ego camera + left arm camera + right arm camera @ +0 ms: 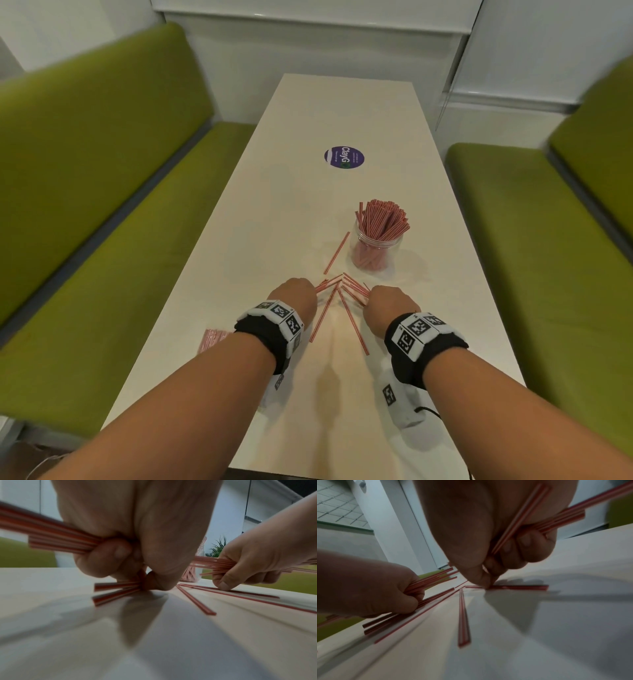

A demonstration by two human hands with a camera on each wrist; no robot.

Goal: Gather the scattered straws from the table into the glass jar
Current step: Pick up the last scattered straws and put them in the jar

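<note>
A clear glass jar (374, 251) packed with red-and-white striped straws stands upright on the white table (308, 212), right of centre. One loose straw (337, 253) lies just left of it. My left hand (297, 295) grips a bundle of straws (56, 536) and its fingertips pinch more straws (116, 586) on the tabletop. My right hand (390, 303) also holds a bundle of straws (559, 519), its thumb and finger pinching a straw (518, 587) on the table. Two long straws (352, 318) lie between my hands.
A round purple sticker (344, 157) is stuck further along the table. Green cushioned benches (102, 212) flank both long sides. A white wall closes the far end. A small green plant (217, 547) shows behind the jar in the left wrist view.
</note>
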